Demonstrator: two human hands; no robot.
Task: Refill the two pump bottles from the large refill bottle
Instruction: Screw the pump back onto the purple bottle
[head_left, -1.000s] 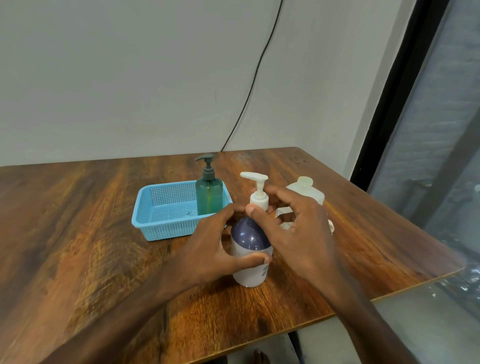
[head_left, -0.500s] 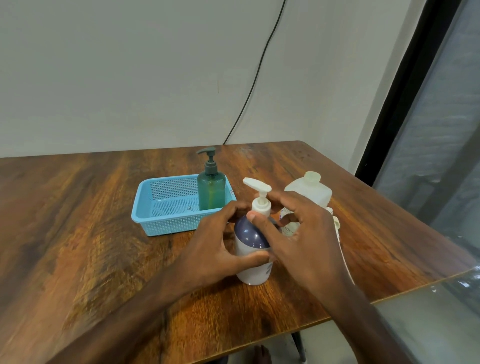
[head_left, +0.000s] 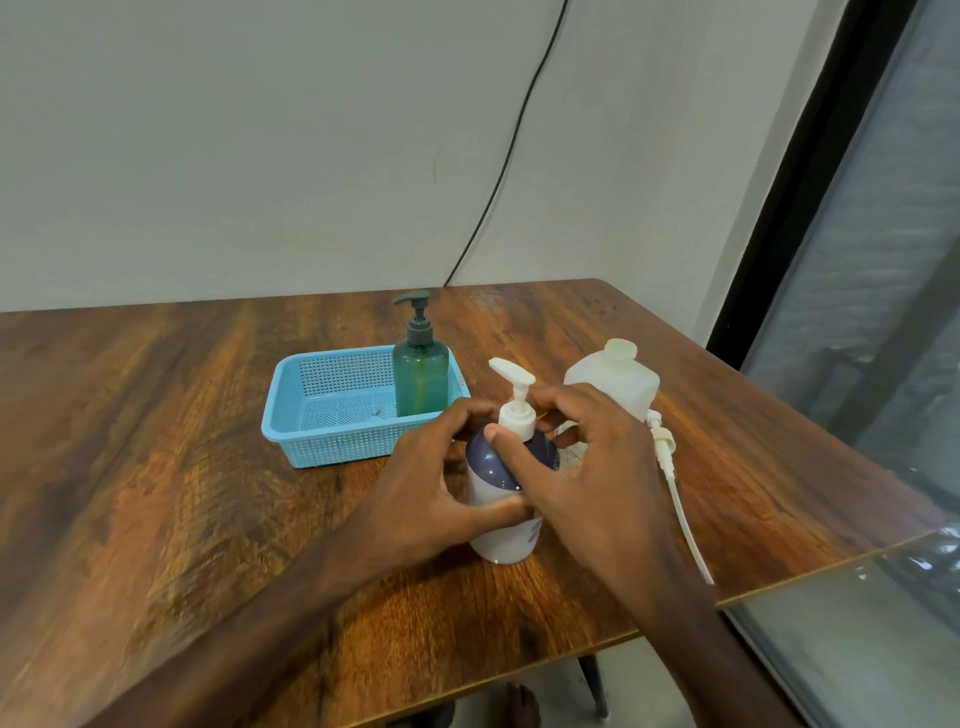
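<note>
A white pump bottle (head_left: 503, 535) with a purple-grey shoulder stands upright near the table's front edge. My left hand (head_left: 431, 493) wraps around its body. My right hand (head_left: 582, 457) grips the white pump collar (head_left: 517, 418) at its neck, thumb in front and fingers behind. A green pump bottle (head_left: 420, 378) stands upright in the right end of a blue basket (head_left: 332, 441). The large translucent refill bottle (head_left: 615, 382) stands open-mouthed just behind my right hand. A loose white pump with a long dip tube (head_left: 680, 512) lies on the table to its right.
The wooden table (head_left: 156, 467) ends in an edge close in front and on the right, beside a glass panel (head_left: 883, 364). A black cable (head_left: 498, 171) runs down the wall behind the table.
The view has shifted slightly. Both hands stay on the white pump bottle, and the pump head has turned a little under my right hand.
</note>
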